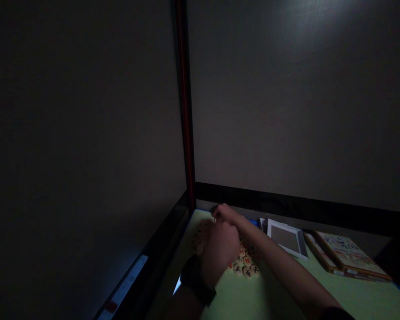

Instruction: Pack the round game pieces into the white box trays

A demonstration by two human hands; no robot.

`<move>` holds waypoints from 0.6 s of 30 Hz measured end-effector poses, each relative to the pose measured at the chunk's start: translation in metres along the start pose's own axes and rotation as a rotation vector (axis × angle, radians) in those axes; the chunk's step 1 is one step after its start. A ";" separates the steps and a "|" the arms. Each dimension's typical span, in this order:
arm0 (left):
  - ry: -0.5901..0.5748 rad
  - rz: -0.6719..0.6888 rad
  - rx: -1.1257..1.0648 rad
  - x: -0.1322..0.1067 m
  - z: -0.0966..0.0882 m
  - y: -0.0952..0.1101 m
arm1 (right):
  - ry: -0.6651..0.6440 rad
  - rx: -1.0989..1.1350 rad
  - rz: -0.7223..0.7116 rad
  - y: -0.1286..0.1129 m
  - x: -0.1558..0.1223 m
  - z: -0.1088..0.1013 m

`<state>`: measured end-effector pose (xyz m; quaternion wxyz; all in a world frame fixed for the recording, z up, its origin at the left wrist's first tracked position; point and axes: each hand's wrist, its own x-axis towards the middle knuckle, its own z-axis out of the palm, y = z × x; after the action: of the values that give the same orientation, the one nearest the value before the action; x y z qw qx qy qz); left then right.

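Round wooden Chinese chess pieces (247, 271) with red and black characters lie in a cluster on the pale green tabletop (243, 298). My left hand (222, 242), with a dark watch on the wrist, reaches over the cluster and hides part of it. Motion blurs this hand, and its fingers are hidden. Just beyond it, at the far side of the pieces, is my right hand (225, 213), with the forearm crossing in from the right. Its fingers are curled together, and the small pale edge of what looks like a Chinese chess piece shows at the fingertips.
A white open box or frame (286, 238) lies right of my right forearm. Farther right are stacked flat boxes (350, 253) with printed covers. Dark-trimmed grey partitions (286, 111) meet behind the table corner. A small red object (111, 306) sits on a ledge at lower left.
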<state>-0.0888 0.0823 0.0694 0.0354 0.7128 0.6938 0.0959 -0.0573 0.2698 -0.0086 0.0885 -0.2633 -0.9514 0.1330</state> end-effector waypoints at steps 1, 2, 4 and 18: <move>-0.036 0.023 -0.019 -0.009 0.001 0.017 | -0.002 0.003 0.011 -0.001 0.001 -0.001; -0.068 0.069 -0.040 -0.018 0.004 0.032 | -0.003 0.001 0.028 -0.002 0.001 -0.002; -0.132 0.124 -0.096 -0.033 0.014 0.056 | 0.007 -0.010 0.063 -0.003 -0.003 -0.005; -0.193 -0.031 -0.263 -0.057 0.078 0.068 | -0.020 -0.099 0.162 0.004 -0.033 -0.011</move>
<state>-0.0082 0.0299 0.0010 0.1964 0.6972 0.6796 0.1164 -0.0250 0.2577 -0.0022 0.0546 -0.3422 -0.9332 0.0952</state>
